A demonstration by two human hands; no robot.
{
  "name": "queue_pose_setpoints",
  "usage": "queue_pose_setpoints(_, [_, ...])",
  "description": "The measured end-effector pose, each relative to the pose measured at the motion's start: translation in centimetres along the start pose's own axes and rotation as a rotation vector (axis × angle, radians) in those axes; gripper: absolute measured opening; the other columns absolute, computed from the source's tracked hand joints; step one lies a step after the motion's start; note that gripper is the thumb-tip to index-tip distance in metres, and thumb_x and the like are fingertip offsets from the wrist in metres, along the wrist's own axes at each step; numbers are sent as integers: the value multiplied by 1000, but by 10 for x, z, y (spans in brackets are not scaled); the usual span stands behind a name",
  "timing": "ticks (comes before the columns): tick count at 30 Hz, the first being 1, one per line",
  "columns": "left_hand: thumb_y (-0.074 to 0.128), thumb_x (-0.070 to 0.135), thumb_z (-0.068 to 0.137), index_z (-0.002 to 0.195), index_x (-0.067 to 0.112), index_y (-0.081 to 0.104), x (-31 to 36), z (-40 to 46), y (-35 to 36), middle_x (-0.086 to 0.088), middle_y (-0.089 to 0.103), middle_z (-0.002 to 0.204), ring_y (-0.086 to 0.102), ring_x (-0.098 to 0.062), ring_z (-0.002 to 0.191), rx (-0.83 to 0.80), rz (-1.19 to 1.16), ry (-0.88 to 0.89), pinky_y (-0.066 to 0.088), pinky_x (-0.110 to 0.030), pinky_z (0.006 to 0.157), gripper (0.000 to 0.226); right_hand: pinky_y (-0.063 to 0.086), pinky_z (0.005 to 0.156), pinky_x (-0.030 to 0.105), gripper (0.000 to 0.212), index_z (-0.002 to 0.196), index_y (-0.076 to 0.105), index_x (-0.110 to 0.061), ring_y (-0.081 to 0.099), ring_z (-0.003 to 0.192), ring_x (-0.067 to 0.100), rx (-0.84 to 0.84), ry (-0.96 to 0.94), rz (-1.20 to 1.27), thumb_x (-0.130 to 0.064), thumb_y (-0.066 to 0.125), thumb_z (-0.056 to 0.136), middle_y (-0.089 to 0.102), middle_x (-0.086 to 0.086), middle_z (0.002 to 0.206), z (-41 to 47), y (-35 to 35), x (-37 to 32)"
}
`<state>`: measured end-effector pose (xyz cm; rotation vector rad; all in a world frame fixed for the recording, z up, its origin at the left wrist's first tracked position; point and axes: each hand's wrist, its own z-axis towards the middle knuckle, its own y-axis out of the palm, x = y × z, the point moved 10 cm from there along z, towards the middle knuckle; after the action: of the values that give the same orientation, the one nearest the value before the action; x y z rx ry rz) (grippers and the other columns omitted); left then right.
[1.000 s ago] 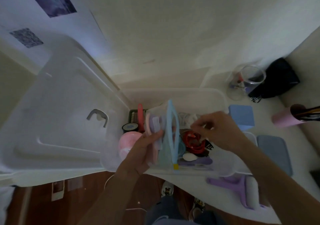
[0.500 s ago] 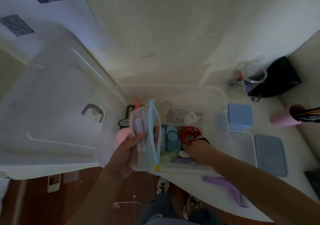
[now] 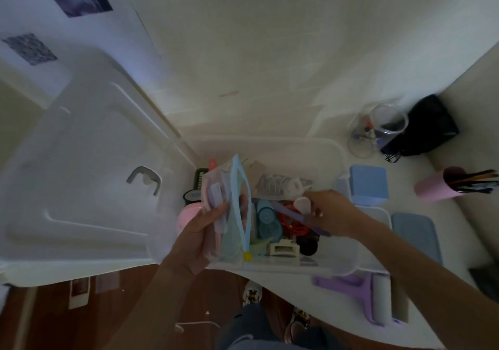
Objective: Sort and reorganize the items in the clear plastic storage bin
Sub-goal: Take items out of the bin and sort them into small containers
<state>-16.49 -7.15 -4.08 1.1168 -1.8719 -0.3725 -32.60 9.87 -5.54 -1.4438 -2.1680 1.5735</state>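
The clear plastic storage bin (image 3: pixel 337 267) sits on the white table, full of small items. My left hand (image 3: pixel 198 237) holds a clear zip pouch with a light blue zipper (image 3: pixel 239 209) upright over the bin's left side, its mouth gaping. My right hand (image 3: pixel 333 214) pinches a purple stick-like item with a white rounded end (image 3: pixel 293 210) just above the bin's middle. Below lie teal round items (image 3: pixel 266 221), a red coiled item (image 3: pixel 293 225), a cream clip (image 3: pixel 283 250) and a bag of white cables (image 3: pixel 280 186).
The bin's large clear lid (image 3: pixel 81 187) leans open at the left. To the right are a blue box (image 3: pixel 368 183), a blue flat lid (image 3: pixel 415 235), a glass jar (image 3: pixel 378 131), a black bag (image 3: pixel 429 125) and a pink cup of brushes (image 3: pixel 442 183). A purple lint roller (image 3: pixel 359 289) lies near the front edge.
My right hand has risen out of the bin's lower middle, now holding the purple and white item up next to the pouch. The left hand keeps the pouch open.
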Motion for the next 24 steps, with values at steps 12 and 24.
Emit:
queue_pose_setpoints(12, [90,25,70,135,1,59,-12,8,22,-21,63,132,66,-31,113,-15,26,-54,57,-40,87,76,50,74,55,32,114,40,-36,61,86,46,28,-85,799,-16,59,98,64,29,87,-69,-77,-67])
queue_pose_setpoints(24, [65,13,90,124,3,66,-27,-2,41,-22,69,117,70,-31,102,-11,100,-10,59,-42,89,36,53,82,23,25,114,69,-28,67,86,3,159,-18,612,-21,70,90,70,-7,94,-65,-56,-82])
